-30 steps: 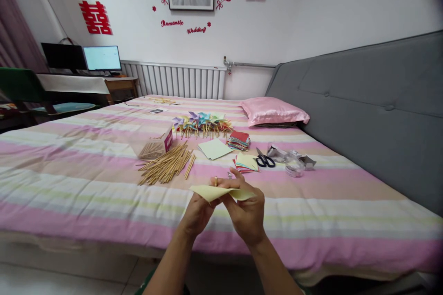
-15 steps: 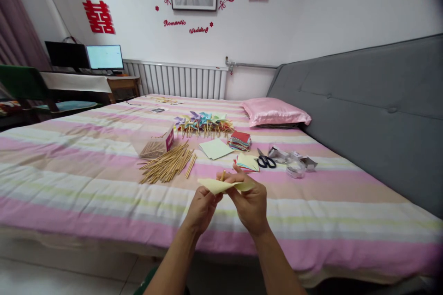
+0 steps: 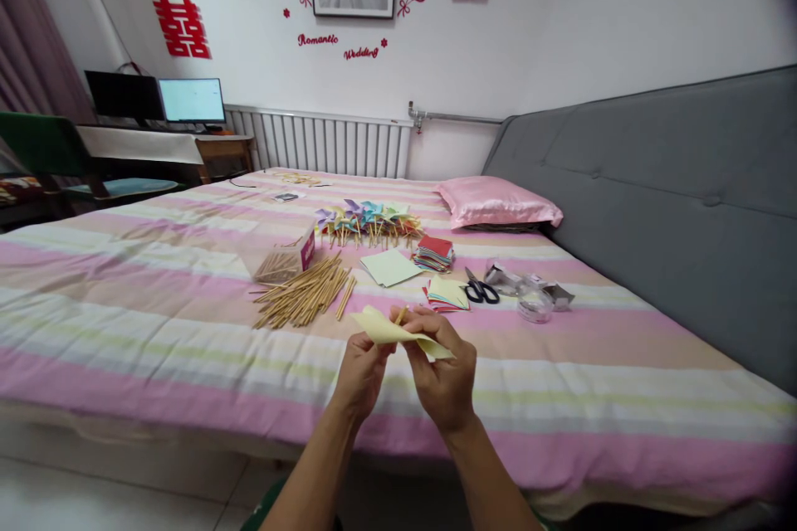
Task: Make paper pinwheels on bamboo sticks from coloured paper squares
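Between my two hands a pale yellow sheet of paper (image 3: 381, 327) is held above the near part of the bed, curved and partly folded. My left hand (image 3: 363, 373) pinches its left lower side. My right hand (image 3: 441, 369) is closed on the right side, fingers bent over the top. The tip of a thin wooden stick (image 3: 402, 314) shows by the right fingertips, behind the paper; the rest of it is hidden. Just beyond the hands lie a stack of coloured paper squares (image 3: 447, 295) and black-handled scissors (image 3: 481, 289).
Many loose wooden sticks (image 3: 302, 294) lie left of a clear box (image 3: 280, 261). Finished paper pinwheels (image 3: 367, 220) stand in a row farther back. Nearby are a pale green sheet (image 3: 391, 267), a red-topped paper stack (image 3: 434, 253), tape rolls (image 3: 534, 305) and a pink pillow (image 3: 498, 201).
The paper has tilted and curled more, its left side rising and its right corner dropping. My right hand's fingers have folded down over it, and the stick tip leans more.
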Demonstrator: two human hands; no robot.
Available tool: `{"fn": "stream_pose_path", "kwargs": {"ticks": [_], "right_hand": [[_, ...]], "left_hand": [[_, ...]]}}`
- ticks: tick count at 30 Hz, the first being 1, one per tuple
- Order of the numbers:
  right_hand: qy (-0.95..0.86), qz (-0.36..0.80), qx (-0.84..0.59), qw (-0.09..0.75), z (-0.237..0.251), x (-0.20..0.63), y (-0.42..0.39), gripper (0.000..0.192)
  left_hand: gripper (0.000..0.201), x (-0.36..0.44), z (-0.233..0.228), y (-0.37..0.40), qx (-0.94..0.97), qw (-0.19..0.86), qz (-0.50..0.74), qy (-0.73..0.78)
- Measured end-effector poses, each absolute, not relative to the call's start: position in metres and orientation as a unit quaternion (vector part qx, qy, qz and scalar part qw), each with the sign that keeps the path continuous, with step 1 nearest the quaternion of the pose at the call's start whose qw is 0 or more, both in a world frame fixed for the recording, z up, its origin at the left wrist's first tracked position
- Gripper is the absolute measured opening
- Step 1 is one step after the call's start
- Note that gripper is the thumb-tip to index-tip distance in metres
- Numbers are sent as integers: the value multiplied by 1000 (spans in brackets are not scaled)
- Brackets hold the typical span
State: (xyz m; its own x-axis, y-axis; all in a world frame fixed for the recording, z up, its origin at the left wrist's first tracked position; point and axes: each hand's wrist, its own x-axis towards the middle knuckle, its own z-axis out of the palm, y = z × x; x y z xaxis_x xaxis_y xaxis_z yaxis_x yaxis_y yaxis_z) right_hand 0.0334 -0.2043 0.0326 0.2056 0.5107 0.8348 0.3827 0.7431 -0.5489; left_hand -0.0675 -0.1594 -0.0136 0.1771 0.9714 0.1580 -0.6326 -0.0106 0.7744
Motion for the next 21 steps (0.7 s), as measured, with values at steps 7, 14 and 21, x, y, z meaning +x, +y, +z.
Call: {"fn": "stream_pose_path", "kwargs": {"ticks": [7, 14, 21], "right_hand": [[-625, 82, -362, 686, 33, 33, -205, 8], [-602, 138, -367, 696, 34, 33, -205, 3], [-522, 235, -353, 740, 32, 33, -199, 11]], "left_hand": [[23, -70, -13, -160, 387, 668, 599, 213], [28, -71, -11, -161, 396, 671, 591, 208], [30, -67, -13, -160, 442, 652, 579, 211]]}}
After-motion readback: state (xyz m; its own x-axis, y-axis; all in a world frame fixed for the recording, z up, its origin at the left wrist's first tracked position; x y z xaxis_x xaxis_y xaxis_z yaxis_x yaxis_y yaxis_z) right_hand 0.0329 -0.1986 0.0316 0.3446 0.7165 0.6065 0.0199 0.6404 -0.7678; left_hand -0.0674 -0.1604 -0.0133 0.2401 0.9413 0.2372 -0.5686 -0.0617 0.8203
